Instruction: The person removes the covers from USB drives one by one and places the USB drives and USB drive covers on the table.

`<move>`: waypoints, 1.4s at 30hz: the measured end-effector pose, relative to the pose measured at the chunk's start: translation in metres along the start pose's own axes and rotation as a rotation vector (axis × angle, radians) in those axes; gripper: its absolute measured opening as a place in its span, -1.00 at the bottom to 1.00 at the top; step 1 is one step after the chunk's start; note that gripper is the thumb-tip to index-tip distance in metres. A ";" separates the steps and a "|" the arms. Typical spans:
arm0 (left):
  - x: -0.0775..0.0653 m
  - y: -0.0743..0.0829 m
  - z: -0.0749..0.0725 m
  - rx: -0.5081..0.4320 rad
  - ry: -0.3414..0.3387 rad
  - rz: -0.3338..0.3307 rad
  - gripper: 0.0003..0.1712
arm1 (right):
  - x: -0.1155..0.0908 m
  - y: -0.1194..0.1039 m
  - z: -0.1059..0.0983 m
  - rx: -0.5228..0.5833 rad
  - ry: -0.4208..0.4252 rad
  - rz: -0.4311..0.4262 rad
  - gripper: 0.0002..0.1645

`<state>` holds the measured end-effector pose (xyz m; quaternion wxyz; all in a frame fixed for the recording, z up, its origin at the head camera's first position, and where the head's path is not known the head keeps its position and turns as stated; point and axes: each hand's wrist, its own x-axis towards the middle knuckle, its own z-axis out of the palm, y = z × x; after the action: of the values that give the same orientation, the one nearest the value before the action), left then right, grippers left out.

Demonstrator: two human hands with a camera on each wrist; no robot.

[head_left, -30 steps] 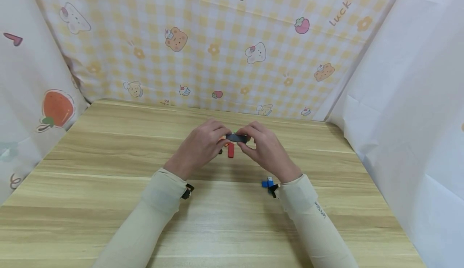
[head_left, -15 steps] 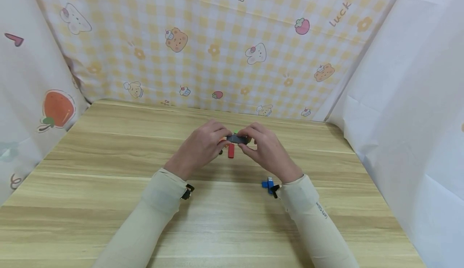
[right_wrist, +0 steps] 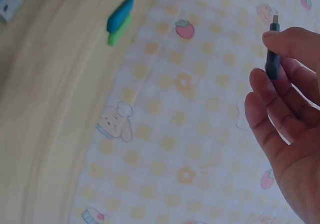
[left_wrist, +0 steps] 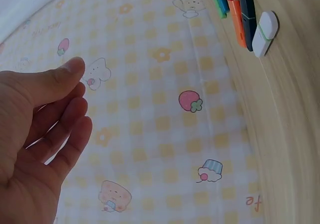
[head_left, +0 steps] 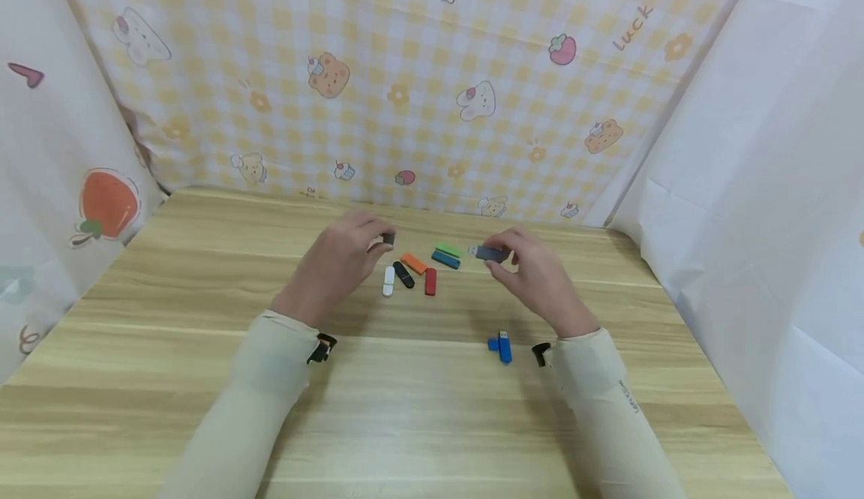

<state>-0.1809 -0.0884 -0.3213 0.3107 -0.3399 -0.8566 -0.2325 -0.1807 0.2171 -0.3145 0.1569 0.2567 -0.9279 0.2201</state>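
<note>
My left hand [head_left: 334, 263] pinches a small dark cap [head_left: 388, 238] between thumb and fingers, above the table. In the left wrist view the cap is hidden behind the thumb. My right hand [head_left: 533, 278] pinches a dark grey USB stick [head_left: 489, 253], its metal plug bare and pointing left toward the other hand. The right wrist view shows this USB stick [right_wrist: 273, 54] edge-on between thumb and fingers. Between and below the hands lie a white USB stick [head_left: 388, 281], a black one [head_left: 403, 275], an orange one [head_left: 414, 263] and a red one [head_left: 430, 281].
A dark blue USB stick [head_left: 446, 260] lies beside a green one [head_left: 448, 251] near the right hand. Closer to me, a bright blue USB stick [head_left: 505, 348] with bare plug touches its blue cap [head_left: 493, 344]. A checked curtain [head_left: 398, 94] stands behind the wooden table [head_left: 418, 424].
The hands were together on the dark grey USB stick. They have pulled apart: the cap has come off leftward in the left hand, the stick has gone rightward with the right.
</note>
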 end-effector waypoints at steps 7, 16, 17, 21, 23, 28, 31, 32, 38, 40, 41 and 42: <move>0.003 0.000 -0.002 0.014 -0.002 0.016 -0.78 | 0.002 0.001 -0.007 0.010 0.061 -0.039 -0.74; 0.003 0.005 0.002 0.009 -0.007 -0.002 -0.77 | 0.000 -0.001 -0.007 0.041 -0.016 0.061 -0.76; 0.003 0.005 0.003 0.009 -0.011 -0.002 -0.77 | -0.001 -0.002 -0.006 0.042 -0.028 0.073 -0.78; 0.003 0.008 0.007 0.021 -0.023 0.006 -0.76 | -0.004 -0.003 -0.004 0.044 -0.063 0.090 -0.81; 0.003 0.010 0.008 0.025 -0.027 0.011 -0.75 | -0.005 -0.003 -0.002 0.047 -0.078 0.092 -0.80; 0.003 0.013 0.011 0.032 -0.045 0.020 -0.77 | -0.009 -0.005 0.002 0.038 -0.139 0.138 -0.79; 0.003 0.016 0.014 0.043 -0.057 0.027 -0.79 | -0.012 -0.007 0.006 0.018 -0.187 0.176 -0.79; 0.003 0.016 0.015 0.046 -0.060 0.028 -0.79 | -0.013 -0.008 0.007 0.010 -0.205 0.186 -0.79; 0.003 0.022 0.019 0.058 -0.083 0.020 -0.77 | -0.021 -0.011 0.018 -0.028 -0.304 0.225 -0.79; 0.003 0.023 0.020 0.062 -0.092 0.017 -0.76 | -0.024 -0.012 0.022 -0.038 -0.331 0.227 -0.78; 0.003 0.024 0.021 0.063 -0.096 0.017 -0.75 | -0.026 -0.012 0.024 -0.043 -0.344 0.224 -0.77; 0.003 0.024 0.021 0.060 -0.098 0.017 -0.75 | -0.027 -0.012 0.026 -0.051 -0.355 0.220 -0.77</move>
<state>-0.1730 -0.0579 -0.3297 0.2803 -0.3489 -0.8745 -0.1870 -0.1565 0.2057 -0.3440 -0.0274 0.1846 -0.9687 0.1638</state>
